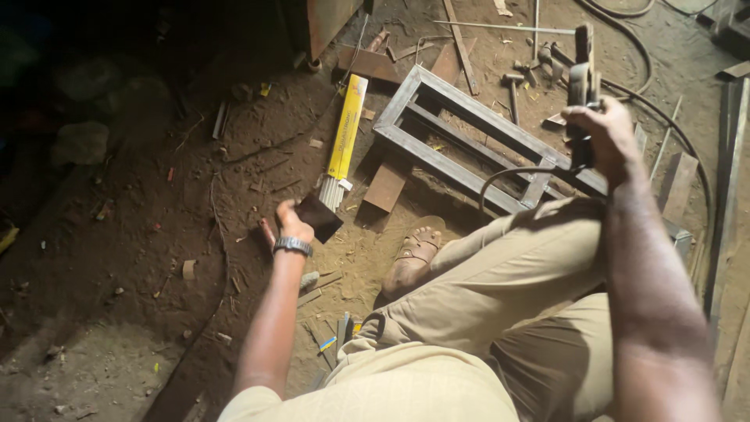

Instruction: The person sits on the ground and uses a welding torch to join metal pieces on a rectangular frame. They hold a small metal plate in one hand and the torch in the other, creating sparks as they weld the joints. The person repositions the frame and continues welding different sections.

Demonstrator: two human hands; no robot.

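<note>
My left hand (291, 225), with a metal watch on its wrist, holds a dark flat plate (319, 216) just above the dirt floor. Right beside it lies a yellow box of welding rods (347, 129), its rod ends sticking out. My right hand (601, 133) is raised over my knee and grips the handle of a welding electrode holder (582, 86), whose black cable (516, 173) loops down. I sit on the ground in tan trousers, my sandalled foot (412, 258) stretched toward a grey steel frame (469, 133).
A hammer (513, 87), thin rods (508, 28) and metal offcuts lie beyond the frame. A rusty flat plate (386, 186) rests against the frame's near side. Long steel bars (726, 195) run along the right edge. A thick cable (687, 148) curves at the right. The left side is dark.
</note>
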